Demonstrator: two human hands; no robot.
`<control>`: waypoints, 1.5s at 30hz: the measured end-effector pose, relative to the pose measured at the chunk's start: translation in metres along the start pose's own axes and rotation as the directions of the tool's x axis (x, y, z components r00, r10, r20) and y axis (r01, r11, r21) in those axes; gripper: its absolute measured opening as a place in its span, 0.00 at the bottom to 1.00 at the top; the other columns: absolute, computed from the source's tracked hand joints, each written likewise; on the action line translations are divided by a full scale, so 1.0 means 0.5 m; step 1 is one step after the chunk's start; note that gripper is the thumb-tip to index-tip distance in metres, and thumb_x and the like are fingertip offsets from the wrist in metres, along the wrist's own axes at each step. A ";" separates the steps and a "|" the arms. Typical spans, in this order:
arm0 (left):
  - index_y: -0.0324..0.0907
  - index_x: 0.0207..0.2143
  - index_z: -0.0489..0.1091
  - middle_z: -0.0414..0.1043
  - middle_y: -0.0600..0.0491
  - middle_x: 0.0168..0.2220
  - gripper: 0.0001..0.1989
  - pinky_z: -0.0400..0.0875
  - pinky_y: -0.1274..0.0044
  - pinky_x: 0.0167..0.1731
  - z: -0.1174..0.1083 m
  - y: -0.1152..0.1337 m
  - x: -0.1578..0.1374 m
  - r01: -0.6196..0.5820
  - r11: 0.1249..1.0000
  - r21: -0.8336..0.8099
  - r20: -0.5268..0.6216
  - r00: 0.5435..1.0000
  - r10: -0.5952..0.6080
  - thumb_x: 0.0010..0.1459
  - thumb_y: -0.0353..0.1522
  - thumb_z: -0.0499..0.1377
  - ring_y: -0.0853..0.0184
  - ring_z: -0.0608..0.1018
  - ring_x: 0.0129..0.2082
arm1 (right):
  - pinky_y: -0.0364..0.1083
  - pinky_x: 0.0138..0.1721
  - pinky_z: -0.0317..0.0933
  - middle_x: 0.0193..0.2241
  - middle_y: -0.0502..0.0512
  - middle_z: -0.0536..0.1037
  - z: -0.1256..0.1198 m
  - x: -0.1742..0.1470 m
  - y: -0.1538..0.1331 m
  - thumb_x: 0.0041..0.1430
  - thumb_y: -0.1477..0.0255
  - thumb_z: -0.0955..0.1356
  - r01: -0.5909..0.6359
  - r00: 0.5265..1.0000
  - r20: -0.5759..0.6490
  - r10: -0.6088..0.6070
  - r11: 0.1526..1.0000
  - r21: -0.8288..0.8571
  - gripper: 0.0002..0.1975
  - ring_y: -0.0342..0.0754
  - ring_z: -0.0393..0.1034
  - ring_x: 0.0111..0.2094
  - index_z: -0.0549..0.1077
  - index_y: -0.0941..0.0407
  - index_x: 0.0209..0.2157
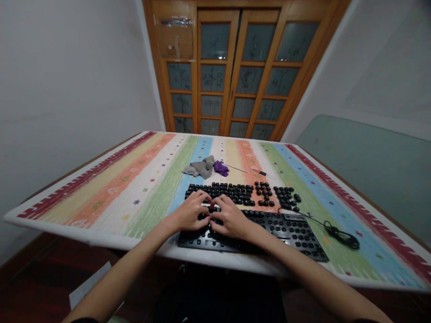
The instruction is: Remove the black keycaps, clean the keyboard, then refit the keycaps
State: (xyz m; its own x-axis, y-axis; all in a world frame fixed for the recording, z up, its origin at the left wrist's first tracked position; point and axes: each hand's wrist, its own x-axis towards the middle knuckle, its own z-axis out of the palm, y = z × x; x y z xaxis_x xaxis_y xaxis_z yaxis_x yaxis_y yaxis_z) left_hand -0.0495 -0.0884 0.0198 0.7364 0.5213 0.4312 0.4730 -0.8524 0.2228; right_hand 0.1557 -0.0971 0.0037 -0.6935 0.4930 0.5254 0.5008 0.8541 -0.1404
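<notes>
A black keyboard [296,233] lies at the table's near edge, most of its key sockets bare and a row of keycaps along its far side. Above its left part, my left hand [193,211] and my right hand [230,217] meet with curled fingers. Their fingertips come together around a small dark spot, perhaps a keycap, too hidden to name. Just beyond the hands, loose black keycaps [235,190] stand in rows. Smaller groups of keycaps [264,190] continue to the right, with more keycaps [285,197] past them.
Behind the keycaps lie a grey cloth [202,168], a purple cloth [221,168], a thin rod [235,168] and a small wire tool with a black handle [262,173]. The coiled cable [341,235] rests at right on the striped tablecloth [134,188].
</notes>
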 end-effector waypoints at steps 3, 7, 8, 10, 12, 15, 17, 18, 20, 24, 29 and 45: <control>0.42 0.29 0.76 0.70 0.49 0.43 0.04 0.66 0.67 0.50 -0.015 -0.023 0.028 0.030 0.999 -0.032 -0.049 0.998 -0.032 0.55 0.30 0.61 0.60 0.70 0.46 | 0.53 0.47 0.62 0.38 0.58 0.75 -0.022 0.025 0.037 0.57 0.74 0.70 -0.025 1.000 -0.007 0.026 0.996 0.084 0.04 0.53 0.63 0.43 0.79 0.56 0.32; 0.41 0.34 0.75 0.72 0.49 0.41 0.06 0.67 0.67 0.50 -0.014 -0.088 0.081 0.161 0.987 -0.007 -0.134 0.978 -0.160 0.60 0.32 0.58 0.61 0.72 0.44 | 0.54 0.48 0.60 0.35 0.57 0.78 -0.030 0.058 0.125 0.58 0.77 0.69 -0.158 0.986 -0.040 0.163 0.983 0.095 0.06 0.52 0.65 0.42 0.79 0.57 0.34; 0.41 0.37 0.75 0.73 0.49 0.41 0.07 0.68 0.68 0.49 -0.010 -0.106 0.096 0.187 0.982 -0.004 -0.109 0.976 -0.186 0.60 0.32 0.58 0.61 0.73 0.44 | 0.54 0.47 0.60 0.34 0.56 0.79 -0.028 0.064 0.149 0.57 0.78 0.69 -0.199 0.979 -0.029 0.202 0.976 0.094 0.06 0.52 0.66 0.40 0.79 0.57 0.33; 0.40 0.41 0.75 0.76 0.49 0.41 0.09 0.68 0.68 0.50 0.001 -0.138 0.124 0.237 0.972 -0.005 -0.035 0.971 -0.237 0.59 0.31 0.59 0.60 0.74 0.45 | 0.53 0.46 0.61 0.33 0.56 0.80 -0.020 0.073 0.189 0.57 0.79 0.69 -0.277 0.960 -0.013 0.279 0.956 0.095 0.07 0.52 0.67 0.40 0.80 0.56 0.34; 0.38 0.42 0.76 0.78 0.48 0.41 0.10 0.68 0.70 0.49 0.010 -0.163 0.149 0.280 0.960 -0.004 0.041 0.959 -0.280 0.59 0.31 0.59 0.59 0.76 0.44 | 0.53 0.47 0.61 0.33 0.56 0.80 -0.012 0.080 0.218 0.56 0.79 0.69 -0.332 0.943 0.027 0.331 0.940 0.078 0.08 0.53 0.68 0.41 0.80 0.56 0.35; 0.39 0.40 0.78 0.80 0.48 0.40 0.09 0.69 0.74 0.47 0.018 -0.186 0.177 0.307 0.951 -0.025 0.161 0.941 -0.299 0.59 0.29 0.59 0.60 0.79 0.43 | 0.52 0.48 0.60 0.34 0.56 0.81 -0.001 0.088 0.244 0.55 0.79 0.70 -0.367 0.926 0.117 0.359 0.929 0.045 0.08 0.53 0.70 0.41 0.81 0.57 0.35; 0.39 0.38 0.80 0.81 0.49 0.39 0.09 0.69 0.75 0.46 0.022 -0.194 0.189 0.320 0.947 -0.028 0.224 0.925 -0.306 0.58 0.28 0.59 0.61 0.80 0.41 | 0.52 0.48 0.61 0.33 0.56 0.81 0.006 0.091 0.254 0.55 0.79 0.70 -0.370 0.920 0.150 0.361 0.928 0.037 0.07 0.52 0.70 0.40 0.82 0.57 0.34; 0.40 0.37 0.80 0.81 0.50 0.38 0.09 0.69 0.75 0.45 0.023 -0.198 0.194 0.326 0.945 -0.024 0.242 0.919 -0.310 0.57 0.28 0.60 0.61 0.80 0.41 | 0.51 0.47 0.61 0.33 0.56 0.81 0.010 0.093 0.259 0.55 0.78 0.71 -0.372 0.919 0.156 0.362 0.928 0.037 0.07 0.52 0.71 0.40 0.82 0.57 0.34; 0.40 0.36 0.81 0.81 0.50 0.36 0.09 0.69 0.76 0.44 0.028 -0.203 0.200 0.334 0.942 -0.016 0.257 0.912 -0.319 0.55 0.27 0.60 0.61 0.80 0.39 | 0.50 0.47 0.61 0.33 0.56 0.81 0.016 0.094 0.266 0.55 0.78 0.71 -0.378 0.916 0.162 0.368 0.925 0.036 0.06 0.52 0.71 0.40 0.82 0.57 0.34; 0.40 0.35 0.81 0.82 0.50 0.35 0.11 0.70 0.77 0.42 0.040 -0.210 0.206 0.339 0.940 -0.016 0.257 0.910 -0.324 0.53 0.26 0.60 0.61 0.80 0.38 | 0.49 0.46 0.61 0.32 0.57 0.81 0.026 0.096 0.277 0.55 0.76 0.71 -0.395 0.906 0.175 0.384 0.918 0.031 0.06 0.51 0.71 0.39 0.83 0.57 0.33; 0.39 0.35 0.81 0.82 0.50 0.34 0.10 0.70 0.78 0.41 0.052 -0.214 0.209 0.339 0.940 -0.025 0.248 0.913 -0.323 0.53 0.25 0.60 0.62 0.81 0.38 | 0.49 0.45 0.61 0.33 0.58 0.80 0.029 0.100 0.280 0.53 0.78 0.72 -0.408 0.901 0.171 0.399 0.913 0.017 0.06 0.52 0.70 0.40 0.83 0.58 0.34; 0.41 0.34 0.76 0.78 0.52 0.35 0.04 0.68 0.73 0.44 0.003 -0.113 0.128 0.158 0.977 -0.144 -0.018 0.987 -0.162 0.57 0.30 0.60 0.64 0.76 0.39 | 0.49 0.44 0.61 0.33 0.55 0.79 0.022 0.100 0.253 0.52 0.80 0.71 -0.396 0.917 0.074 0.392 0.917 0.054 0.06 0.52 0.69 0.41 0.78 0.58 0.32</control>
State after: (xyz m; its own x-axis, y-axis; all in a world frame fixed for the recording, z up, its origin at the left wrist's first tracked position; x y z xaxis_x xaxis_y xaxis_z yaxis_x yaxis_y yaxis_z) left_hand -0.0284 -0.0066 0.0334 0.6411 0.6518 0.4050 0.5084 -0.7561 0.4120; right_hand 0.1786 0.0375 0.0030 -0.4779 0.7990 0.3651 0.7058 0.5966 -0.3819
